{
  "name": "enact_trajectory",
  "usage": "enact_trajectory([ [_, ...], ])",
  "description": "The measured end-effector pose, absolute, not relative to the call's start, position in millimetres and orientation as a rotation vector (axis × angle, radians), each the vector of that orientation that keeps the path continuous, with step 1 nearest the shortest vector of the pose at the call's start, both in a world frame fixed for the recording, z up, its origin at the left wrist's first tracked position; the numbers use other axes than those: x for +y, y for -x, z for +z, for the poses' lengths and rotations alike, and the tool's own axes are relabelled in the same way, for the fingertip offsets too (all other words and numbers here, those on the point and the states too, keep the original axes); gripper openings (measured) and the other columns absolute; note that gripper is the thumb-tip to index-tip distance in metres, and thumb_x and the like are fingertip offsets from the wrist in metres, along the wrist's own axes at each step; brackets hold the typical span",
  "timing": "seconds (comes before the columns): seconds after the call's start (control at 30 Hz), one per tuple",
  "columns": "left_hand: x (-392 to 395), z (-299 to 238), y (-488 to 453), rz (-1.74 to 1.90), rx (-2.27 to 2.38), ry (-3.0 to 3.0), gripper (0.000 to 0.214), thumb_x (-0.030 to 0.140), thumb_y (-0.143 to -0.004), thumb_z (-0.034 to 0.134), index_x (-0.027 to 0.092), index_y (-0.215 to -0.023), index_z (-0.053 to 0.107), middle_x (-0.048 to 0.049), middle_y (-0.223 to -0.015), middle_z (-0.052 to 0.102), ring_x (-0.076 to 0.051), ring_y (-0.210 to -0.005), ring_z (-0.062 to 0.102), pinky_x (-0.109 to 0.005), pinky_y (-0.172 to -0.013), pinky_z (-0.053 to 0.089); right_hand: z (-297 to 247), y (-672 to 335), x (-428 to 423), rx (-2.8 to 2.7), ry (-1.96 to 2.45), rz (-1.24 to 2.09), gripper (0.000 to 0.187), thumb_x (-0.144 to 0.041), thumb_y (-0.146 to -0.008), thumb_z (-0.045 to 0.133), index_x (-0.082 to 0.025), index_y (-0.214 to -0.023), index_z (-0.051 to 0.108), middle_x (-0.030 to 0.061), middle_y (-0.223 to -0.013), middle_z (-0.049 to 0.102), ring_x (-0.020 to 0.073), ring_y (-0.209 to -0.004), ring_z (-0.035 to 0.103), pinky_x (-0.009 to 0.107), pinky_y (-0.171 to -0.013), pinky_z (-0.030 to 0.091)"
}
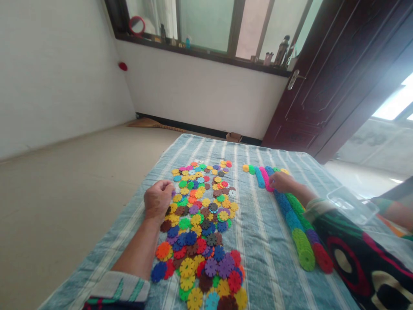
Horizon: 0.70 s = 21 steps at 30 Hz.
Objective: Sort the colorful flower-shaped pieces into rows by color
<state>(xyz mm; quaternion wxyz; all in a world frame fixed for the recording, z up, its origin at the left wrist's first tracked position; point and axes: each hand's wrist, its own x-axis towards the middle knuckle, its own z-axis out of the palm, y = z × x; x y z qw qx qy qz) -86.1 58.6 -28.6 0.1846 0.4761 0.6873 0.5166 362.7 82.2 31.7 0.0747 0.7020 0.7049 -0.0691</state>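
Colourful notched plastic discs point(193, 219) lie in a long loose spread on the striped cloth. At the left edge of the spread is my left hand point(158, 199), its fingers curled together. A bit of purple shows by its fingertips; whether it is held I cannot tell. To the right, discs stand pressed together in rows sorted by colour, among them a pink row point(264, 177), a blue row point(259, 176) and a lime green roll point(303, 254). My right hand point(281, 182) is closed at the pink row, fingertips touching it; what they pinch is hidden.
A clear plastic box point(351, 204) stands beyond my right sleeve, close to another person's arm point(395, 213). The cloth-covered table point(251, 241) ends at the left above the pale floor point(97, 181). A dark red door point(309, 94) stands behind at the right.
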Motion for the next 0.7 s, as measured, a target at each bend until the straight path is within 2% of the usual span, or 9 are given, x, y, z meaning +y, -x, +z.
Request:
enact_trajectory([
  [0.23,53,-25,84,1.448,1.947,-1.389,0.024,0.036,-0.066,0.054,0.019,-0.075,0.069,0.0006,-0.059,0.067,-0.018,-0.06,0.064,-0.026,-0.063,0.048,28,-362,75,2.128,-2.041,-0.109,0.021,-0.025,-0.075,0.068,-0.02,-0.095,0.074,0.0079,-0.095,0.07,0.0222,-0.088,0.063,0.025,-0.06,0.034],
  [0.7,57,-32,86,1.446,1.934,-1.407,0.022,0.035,-0.067,0.053,0.02,-0.074,0.068,0.0011,-0.061,0.068,-0.016,-0.058,0.063,-0.024,-0.06,0.048,25,-353,68,2.127,-2.04,-0.024,0.01,-0.021,-0.076,0.063,-0.016,-0.079,0.071,0.0081,-0.081,0.066,0.0219,-0.078,0.062,0.027,-0.058,0.03],
])
